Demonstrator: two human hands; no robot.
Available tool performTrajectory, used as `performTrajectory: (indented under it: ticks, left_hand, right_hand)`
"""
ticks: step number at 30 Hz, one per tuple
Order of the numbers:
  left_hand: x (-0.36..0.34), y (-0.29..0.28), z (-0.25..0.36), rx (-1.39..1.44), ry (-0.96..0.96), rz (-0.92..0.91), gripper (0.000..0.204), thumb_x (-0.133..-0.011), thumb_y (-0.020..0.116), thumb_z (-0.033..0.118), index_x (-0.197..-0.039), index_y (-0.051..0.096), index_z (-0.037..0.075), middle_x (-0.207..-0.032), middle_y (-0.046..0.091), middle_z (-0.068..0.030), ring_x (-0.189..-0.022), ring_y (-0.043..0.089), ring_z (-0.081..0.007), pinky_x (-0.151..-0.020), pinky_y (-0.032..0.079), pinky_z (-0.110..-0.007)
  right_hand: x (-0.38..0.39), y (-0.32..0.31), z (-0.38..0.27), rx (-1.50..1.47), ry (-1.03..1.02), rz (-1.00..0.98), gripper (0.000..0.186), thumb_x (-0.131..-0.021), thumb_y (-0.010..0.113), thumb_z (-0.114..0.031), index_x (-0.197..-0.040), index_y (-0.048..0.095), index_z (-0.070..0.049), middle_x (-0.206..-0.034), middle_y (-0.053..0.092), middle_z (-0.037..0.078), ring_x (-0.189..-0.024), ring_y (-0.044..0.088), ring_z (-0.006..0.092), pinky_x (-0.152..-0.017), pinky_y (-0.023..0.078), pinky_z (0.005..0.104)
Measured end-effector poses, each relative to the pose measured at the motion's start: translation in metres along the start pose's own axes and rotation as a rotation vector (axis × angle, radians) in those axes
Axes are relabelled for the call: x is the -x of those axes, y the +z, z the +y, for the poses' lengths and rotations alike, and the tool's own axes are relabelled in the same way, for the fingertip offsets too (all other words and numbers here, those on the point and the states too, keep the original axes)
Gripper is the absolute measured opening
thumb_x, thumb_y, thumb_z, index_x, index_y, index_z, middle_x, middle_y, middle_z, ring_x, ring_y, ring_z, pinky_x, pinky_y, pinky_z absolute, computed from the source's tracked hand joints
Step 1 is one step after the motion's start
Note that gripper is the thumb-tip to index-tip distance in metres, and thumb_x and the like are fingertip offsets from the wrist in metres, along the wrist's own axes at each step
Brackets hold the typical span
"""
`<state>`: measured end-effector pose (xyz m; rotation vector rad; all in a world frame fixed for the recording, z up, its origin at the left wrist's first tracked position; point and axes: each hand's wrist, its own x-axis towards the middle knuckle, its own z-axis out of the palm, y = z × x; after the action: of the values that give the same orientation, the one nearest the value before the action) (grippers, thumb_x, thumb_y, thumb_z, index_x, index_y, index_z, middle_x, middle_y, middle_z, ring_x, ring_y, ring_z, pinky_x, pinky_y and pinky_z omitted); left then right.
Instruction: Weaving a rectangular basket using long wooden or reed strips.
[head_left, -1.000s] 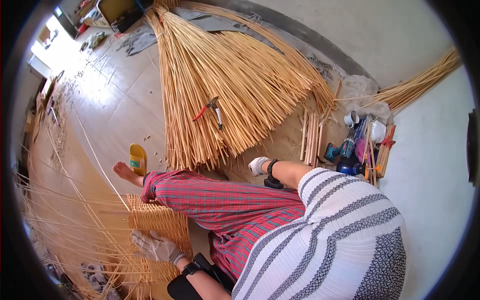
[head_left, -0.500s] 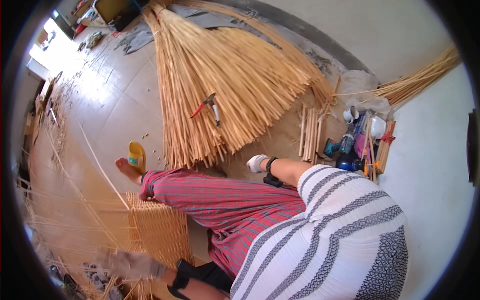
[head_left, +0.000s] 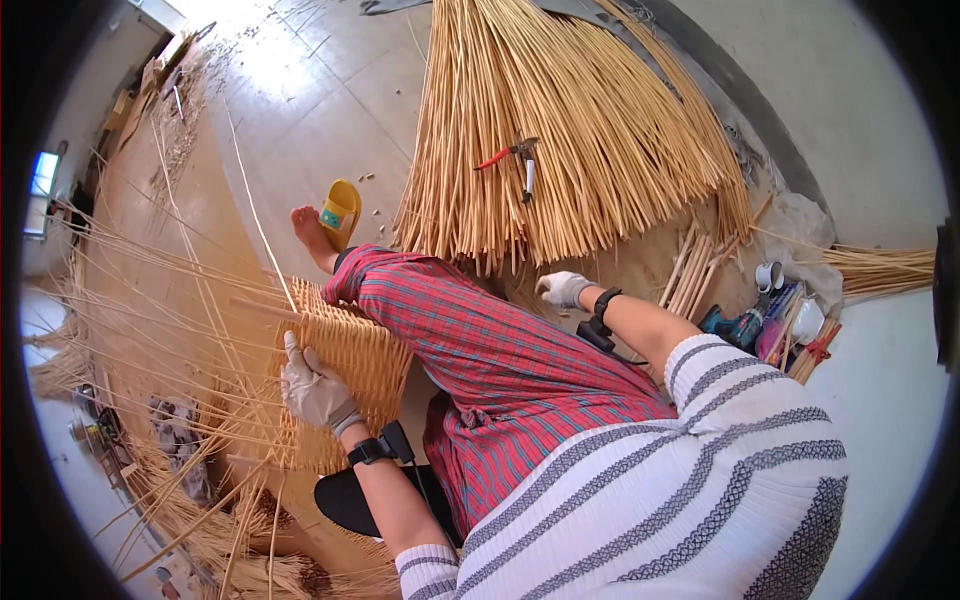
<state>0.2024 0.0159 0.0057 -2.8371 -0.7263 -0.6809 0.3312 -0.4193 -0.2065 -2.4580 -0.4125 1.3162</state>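
My left hand [head_left: 318, 388], in a pale work glove, is against the woven wicker basket [head_left: 372, 365], its index finger stretched along the edge. Long thin cane stakes [head_left: 190, 330] fan out from the basket to the left. Beyond my knee, my gloved right hand [head_left: 564, 289] is closed with its fingers curled in; what they hold, if anything, is hidden. It is just short of the cut ends of a large spread bundle of canes [head_left: 560, 130]. Red-and-white handled pruning shears [head_left: 520, 156] lie on that bundle.
A yellow slipper [head_left: 341, 210] is beside my bare foot [head_left: 313, 236]. At right are short cane pieces [head_left: 688, 265], a teal cordless drill [head_left: 738, 328], a white mug [head_left: 769, 277] and another cane bundle [head_left: 890, 270] by the wall. Loose canes [head_left: 270, 560] pile up at lower left.
My left hand has moved up and right, from the lower stakes to the basket's edge. The view has shifted, so the scene sits differently. My right hand stays near the cane ends.
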Motion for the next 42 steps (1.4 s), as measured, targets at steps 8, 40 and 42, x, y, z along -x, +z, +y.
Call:
performTrajectory:
  ticks: [8, 40, 42]
  left_hand:
    - [0.007, 0.008, 0.019, -0.014, -0.061, 0.123, 0.045, -0.110, 0.043, 0.037, -0.149, 0.055, 0.021, -0.105, 0.068, -0.0124, -0.090, 0.060, -0.0344, -0.084, 0.045, -0.049]
    - [0.004, 0.017, 0.004, 0.022, -0.149, 0.027, 0.045, -0.109, 0.043, 0.039, -0.140, 0.064, 0.014, -0.102, 0.069, -0.0148, -0.085, 0.062, -0.0364, -0.077, 0.047, -0.048]
    - [0.002, 0.015, 0.007, 0.046, -0.142, 0.054, 0.045, -0.110, 0.042, 0.040, -0.141, 0.064, 0.016, -0.102, 0.070, -0.0145, -0.085, 0.062, -0.0367, -0.076, 0.048, -0.048]
  right_hand:
    - [-0.046, -0.072, -0.007, -0.375, 0.244, 0.665, 0.032, -0.099, 0.056, -0.032, -0.125, 0.065, -0.016, -0.119, 0.071, 0.019, -0.111, 0.067, 0.0384, -0.097, 0.053, 0.0463]
    - [-0.111, -0.100, 0.004, -0.829, 0.080, 0.527, 0.025, -0.099, 0.064, -0.024, -0.113, 0.067, -0.004, -0.079, 0.071, 0.009, -0.065, 0.069, 0.0185, -0.059, 0.055, 0.0327]
    - [-0.095, -0.066, -0.002, -0.658, -0.023, 0.565, 0.022, -0.099, 0.062, -0.020, -0.114, 0.066, -0.004, -0.078, 0.070, 0.008, -0.065, 0.067, 0.0176, -0.061, 0.055, 0.0332]
